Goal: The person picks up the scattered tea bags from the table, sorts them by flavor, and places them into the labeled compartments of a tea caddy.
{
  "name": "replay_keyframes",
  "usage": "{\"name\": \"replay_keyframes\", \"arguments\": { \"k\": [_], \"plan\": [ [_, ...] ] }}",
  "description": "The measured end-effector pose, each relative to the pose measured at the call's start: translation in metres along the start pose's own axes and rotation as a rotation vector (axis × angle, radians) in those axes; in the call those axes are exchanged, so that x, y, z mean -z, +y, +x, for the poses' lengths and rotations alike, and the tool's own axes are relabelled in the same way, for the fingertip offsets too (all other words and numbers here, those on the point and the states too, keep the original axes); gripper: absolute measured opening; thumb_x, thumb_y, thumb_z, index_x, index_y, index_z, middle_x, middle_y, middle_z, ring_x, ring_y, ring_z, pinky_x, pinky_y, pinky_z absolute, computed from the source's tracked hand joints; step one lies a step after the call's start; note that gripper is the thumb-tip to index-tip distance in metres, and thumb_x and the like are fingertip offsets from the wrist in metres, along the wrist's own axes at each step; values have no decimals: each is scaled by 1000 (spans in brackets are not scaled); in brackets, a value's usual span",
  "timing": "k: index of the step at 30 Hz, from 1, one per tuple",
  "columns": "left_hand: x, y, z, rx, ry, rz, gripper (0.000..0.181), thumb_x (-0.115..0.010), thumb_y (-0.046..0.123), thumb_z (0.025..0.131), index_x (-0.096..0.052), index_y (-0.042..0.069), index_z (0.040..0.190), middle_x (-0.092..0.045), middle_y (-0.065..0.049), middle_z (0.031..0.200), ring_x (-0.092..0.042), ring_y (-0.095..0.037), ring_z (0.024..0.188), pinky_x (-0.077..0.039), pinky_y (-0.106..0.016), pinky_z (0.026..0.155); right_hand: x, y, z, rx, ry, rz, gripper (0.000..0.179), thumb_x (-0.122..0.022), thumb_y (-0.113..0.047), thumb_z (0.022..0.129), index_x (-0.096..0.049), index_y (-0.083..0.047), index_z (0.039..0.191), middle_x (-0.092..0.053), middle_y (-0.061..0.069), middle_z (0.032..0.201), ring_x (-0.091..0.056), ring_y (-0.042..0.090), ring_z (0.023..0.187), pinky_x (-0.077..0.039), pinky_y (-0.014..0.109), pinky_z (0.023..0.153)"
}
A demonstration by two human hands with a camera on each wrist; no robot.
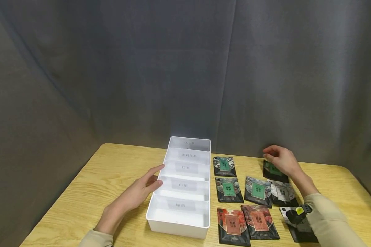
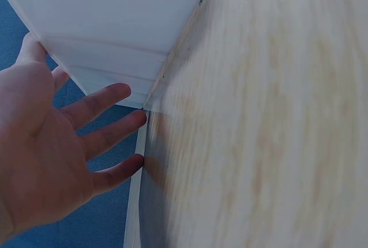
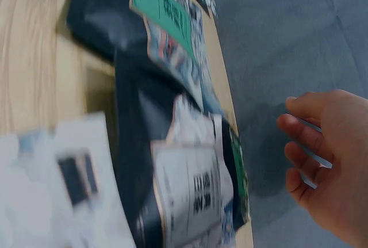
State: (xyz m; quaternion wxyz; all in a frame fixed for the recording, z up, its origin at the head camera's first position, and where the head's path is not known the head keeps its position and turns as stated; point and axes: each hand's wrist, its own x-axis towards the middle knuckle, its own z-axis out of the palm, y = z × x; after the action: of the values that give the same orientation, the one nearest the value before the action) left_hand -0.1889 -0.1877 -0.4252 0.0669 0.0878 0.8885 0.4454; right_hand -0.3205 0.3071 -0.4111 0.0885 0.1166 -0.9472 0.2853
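A white divided box (image 1: 179, 226) with labelled compartments stands on the table. At its left side is my left hand (image 1: 137, 193), fingers extended and thumb at the rim; the left wrist view shows the palm (image 2: 49, 144) beside the box wall (image 2: 126, 23). My right hand (image 1: 282, 161) hovers over a dark green-labelled tea sachet (image 1: 276, 176) at the back right, partly covering it. Its fingers (image 3: 305, 133) are loosely bent with nothing between them. Near it lie a white-labelled sachet (image 1: 283, 193) and a green-labelled one (image 1: 258, 191).
Two green-labelled sachets (image 1: 224, 166) (image 1: 229, 189) lie right of the box. Two red-labelled sachets (image 1: 233, 228) (image 1: 260, 223) are at the front. My right forearm partly hides another white-labelled sachet (image 1: 303, 235). A grey curtain (image 1: 185, 68) hangs behind the wooden table (image 1: 89, 185).
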Motion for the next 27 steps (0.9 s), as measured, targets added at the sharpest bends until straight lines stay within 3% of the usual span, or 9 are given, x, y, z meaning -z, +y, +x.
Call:
{"name": "replay_keyframes", "arguments": {
  "k": [12,17,21,27],
  "plan": [
    [-1,2,-1,-17,-7,4,57,-51,52,100,-30,45,152,-56,-4,139,-54,-21,129,-44,-50,108,13,22,-6,-62,7,16,28,-59,-20,100,-65,3,116,-67,21,102,-57,21,71,-46,31,54],
    [0,1,0,-21,-5,10,57,-50,53,100,-29,47,152,-56,-4,139,-54,-21,128,-44,-51,107,19,25,-7,-68,-30,24,32,-57,-21,101,-64,5,119,-66,24,105,-62,25,78,-50,28,56],
    [1,1,1,-16,-8,11,56,-50,53,100,-28,50,151,-55,-4,141,-53,-22,130,-43,-50,109,23,34,-6,-65,-23,0,32,-58,-21,101,-65,4,119,-67,22,104,-61,22,81,-51,32,59],
    [1,1,1,-7,-11,-5,55,-52,50,101,-29,51,150,-51,-6,146,-50,-23,134,-41,-50,111,28,47,-8,-67,-74,-36,36,-59,-25,101,-65,5,120,-68,20,101,-60,21,81,-47,31,63]
  ]
}}
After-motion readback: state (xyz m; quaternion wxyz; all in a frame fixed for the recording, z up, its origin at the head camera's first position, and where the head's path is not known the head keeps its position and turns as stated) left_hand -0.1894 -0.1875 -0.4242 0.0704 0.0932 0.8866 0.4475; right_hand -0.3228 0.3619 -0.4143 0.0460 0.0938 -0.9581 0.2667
